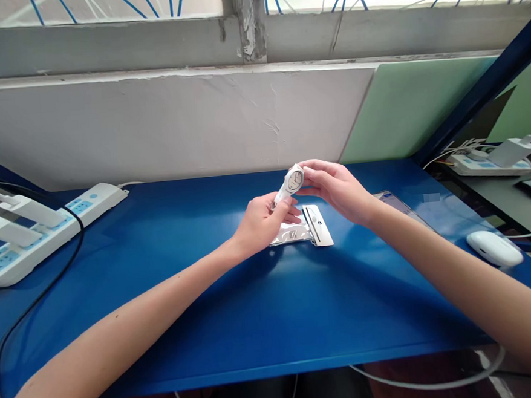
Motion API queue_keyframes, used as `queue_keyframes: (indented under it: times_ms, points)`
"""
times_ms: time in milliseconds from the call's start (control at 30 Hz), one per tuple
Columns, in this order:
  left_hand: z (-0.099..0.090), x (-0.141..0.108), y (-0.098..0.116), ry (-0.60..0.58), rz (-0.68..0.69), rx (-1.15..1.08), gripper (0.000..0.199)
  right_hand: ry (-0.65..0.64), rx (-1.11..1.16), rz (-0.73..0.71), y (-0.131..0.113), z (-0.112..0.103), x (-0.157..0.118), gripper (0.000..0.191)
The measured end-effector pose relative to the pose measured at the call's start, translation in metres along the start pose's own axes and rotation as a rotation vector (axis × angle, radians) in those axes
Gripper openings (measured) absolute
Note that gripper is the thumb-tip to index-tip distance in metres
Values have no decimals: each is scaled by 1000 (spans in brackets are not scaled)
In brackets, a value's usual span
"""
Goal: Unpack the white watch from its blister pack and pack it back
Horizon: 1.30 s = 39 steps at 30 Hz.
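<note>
A: Starting at the far left, a white power strip (56, 236) slants across the blue desk (238, 328), two chargers (8, 231) plugged in.
B: And a black cable (83, 227) loops over it and sweeps down along the desk's left side!
A: Into the middle now: here's the left hand (261, 220), thumb and fingers pinching the band of a white watch (295, 179).
B: The watch is up above the desk, tilted, its round dial facing us, right between the two hands.
A: Just below, a clear packet with a white card end (318, 225) lies on the desk, partly hidden by the left fingers.
B: Over to the right hand (337, 188): thumb and fingers pinch the watch at the dial's edge. How the fingers behind it sit, I can't tell.
A: Past that wrist, a phone (390, 199) lies partly covered by the forearm.
B: Further right, a rounded white case (495, 248) rests near the desk's edge, with another power strip (490, 164) beyond.
</note>
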<state>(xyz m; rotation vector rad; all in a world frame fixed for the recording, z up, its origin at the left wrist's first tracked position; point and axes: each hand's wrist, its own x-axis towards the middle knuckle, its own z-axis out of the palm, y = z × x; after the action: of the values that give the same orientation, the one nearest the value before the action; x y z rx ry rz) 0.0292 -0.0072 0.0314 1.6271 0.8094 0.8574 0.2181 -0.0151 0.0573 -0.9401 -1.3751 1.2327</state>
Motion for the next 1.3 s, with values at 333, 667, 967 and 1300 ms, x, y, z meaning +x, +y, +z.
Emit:
queue_keyframes:
  times_ms: [333,667,967,1300]
  points:
    - [-9,-2,-31,10,464,957,28,-33,-586,-203,31,-27,-39,30]
    - [-9,0,-40,35,688,1146,28,67,-829,-471,32,-23,-51,25]
    - [-7,-1,-37,70,796,1222,26,-5,-836,-479,40,-23,-53,26]
    - [-10,0,-34,55,731,1349,32,-90,-863,-493,38,-25,-55,33]
